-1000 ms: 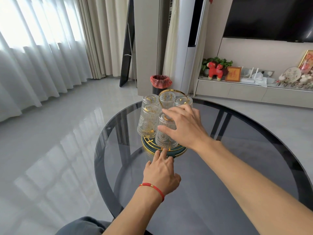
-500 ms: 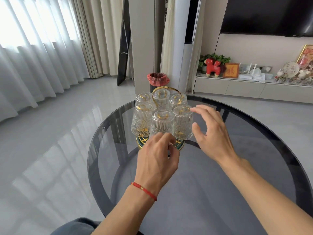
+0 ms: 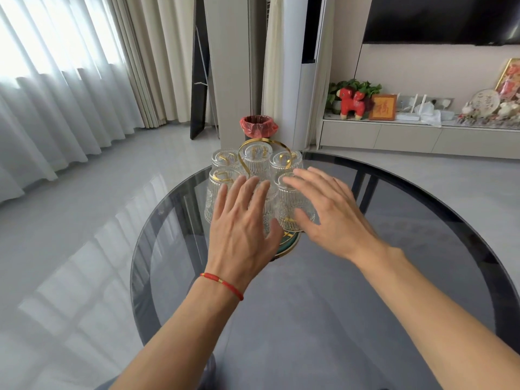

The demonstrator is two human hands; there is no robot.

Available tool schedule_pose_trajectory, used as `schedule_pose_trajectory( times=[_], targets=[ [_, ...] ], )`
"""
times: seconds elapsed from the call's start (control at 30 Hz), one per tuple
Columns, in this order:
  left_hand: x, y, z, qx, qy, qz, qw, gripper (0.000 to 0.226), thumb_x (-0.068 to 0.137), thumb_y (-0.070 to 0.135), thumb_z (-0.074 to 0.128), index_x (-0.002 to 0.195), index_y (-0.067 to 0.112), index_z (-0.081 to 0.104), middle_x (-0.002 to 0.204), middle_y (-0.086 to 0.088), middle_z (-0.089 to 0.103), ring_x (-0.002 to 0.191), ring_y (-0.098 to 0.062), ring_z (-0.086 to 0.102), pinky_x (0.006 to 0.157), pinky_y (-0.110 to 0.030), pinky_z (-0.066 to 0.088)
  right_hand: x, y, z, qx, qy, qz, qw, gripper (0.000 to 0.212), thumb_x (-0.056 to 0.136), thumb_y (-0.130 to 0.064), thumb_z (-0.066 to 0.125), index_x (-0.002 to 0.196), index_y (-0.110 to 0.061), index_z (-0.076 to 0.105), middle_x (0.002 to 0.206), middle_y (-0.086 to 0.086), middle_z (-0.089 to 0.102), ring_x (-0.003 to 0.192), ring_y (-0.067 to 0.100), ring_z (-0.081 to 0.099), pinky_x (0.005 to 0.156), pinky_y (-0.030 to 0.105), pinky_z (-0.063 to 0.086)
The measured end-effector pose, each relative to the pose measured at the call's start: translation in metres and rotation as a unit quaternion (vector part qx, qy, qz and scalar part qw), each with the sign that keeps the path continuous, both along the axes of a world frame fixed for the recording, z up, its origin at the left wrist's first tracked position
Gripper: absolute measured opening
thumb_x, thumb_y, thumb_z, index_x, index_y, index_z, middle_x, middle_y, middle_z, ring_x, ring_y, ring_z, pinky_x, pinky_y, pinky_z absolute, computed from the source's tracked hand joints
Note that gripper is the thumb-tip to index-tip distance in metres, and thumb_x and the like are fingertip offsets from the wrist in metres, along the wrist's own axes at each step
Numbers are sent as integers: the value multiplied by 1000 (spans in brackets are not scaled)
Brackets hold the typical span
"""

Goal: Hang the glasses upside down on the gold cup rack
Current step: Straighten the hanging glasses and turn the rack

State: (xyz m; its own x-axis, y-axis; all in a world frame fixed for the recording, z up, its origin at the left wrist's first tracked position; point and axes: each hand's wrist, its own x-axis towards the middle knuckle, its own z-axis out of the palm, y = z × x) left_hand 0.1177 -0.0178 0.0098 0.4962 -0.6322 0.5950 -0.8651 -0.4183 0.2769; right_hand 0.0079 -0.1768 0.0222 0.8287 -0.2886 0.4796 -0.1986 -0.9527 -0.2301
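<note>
Several ribbed clear glasses with gold rims (image 3: 256, 161) hang upside down on the gold cup rack (image 3: 284, 152), which has a loop handle and a round green base with a gold edge (image 3: 289, 243). The rack stands on the far side of a round dark glass table (image 3: 365, 291). My left hand (image 3: 242, 229), with a red string on the wrist, hovers flat with fingers spread in front of the near glasses and hides the front middle one. My right hand (image 3: 329, 212) is also spread, palm down, beside the right front glass (image 3: 292, 204). Neither hand holds anything.
A bin with a red liner (image 3: 258, 126) stands on the floor behind the table by a pillar. A low cabinet (image 3: 422, 136) with a red toy horse, a plant and ornaments runs along the back right wall. Curtains cover the left side.
My left hand has opened from a curled pinch and risen in front of the glasses. My right hand has flattened and drawn closer to the rack. The view has shifted slightly.
</note>
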Motion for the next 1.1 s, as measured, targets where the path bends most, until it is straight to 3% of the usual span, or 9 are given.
schedule_pose_trajectory(
  times=[0.17,0.53,0.87,1.1],
  targets=[
    [-2,2,2,10,16,1,1000,61,89,34,61,146,15,51,153,-5,52,152,-27,36,125,-51,26,-5,-2,-1,7,-15,4,1000,57,98,-24,62,153,-29,48,162,-4,44,155,19,29,123,41,21],
    [-4,3,5,14,29,3,999,62,89,32,62,147,15,50,155,-6,50,153,-28,34,125,-51,24,-12,-15,1,-9,-22,-7,1000,54,97,-22,64,150,-26,53,154,0,53,149,25,39,120,50,32],
    [-4,3,4,14,33,1,999,63,88,29,63,147,14,50,155,-8,50,153,-29,33,124,-53,26,-10,-10,4,-22,7,-6,1000,61,99,-29,61,157,-25,43,163,-1,44,157,19,28,126,51,21],
    [-3,4,2,0,37,-11,999,65,87,26,64,148,13,49,156,-9,49,154,-30,32,124,-53,27,-11,-12,3,-28,-7,1,1000,59,97,-28,63,154,-22,47,160,0,49,154,21,34,124,49,25]
  ],
)
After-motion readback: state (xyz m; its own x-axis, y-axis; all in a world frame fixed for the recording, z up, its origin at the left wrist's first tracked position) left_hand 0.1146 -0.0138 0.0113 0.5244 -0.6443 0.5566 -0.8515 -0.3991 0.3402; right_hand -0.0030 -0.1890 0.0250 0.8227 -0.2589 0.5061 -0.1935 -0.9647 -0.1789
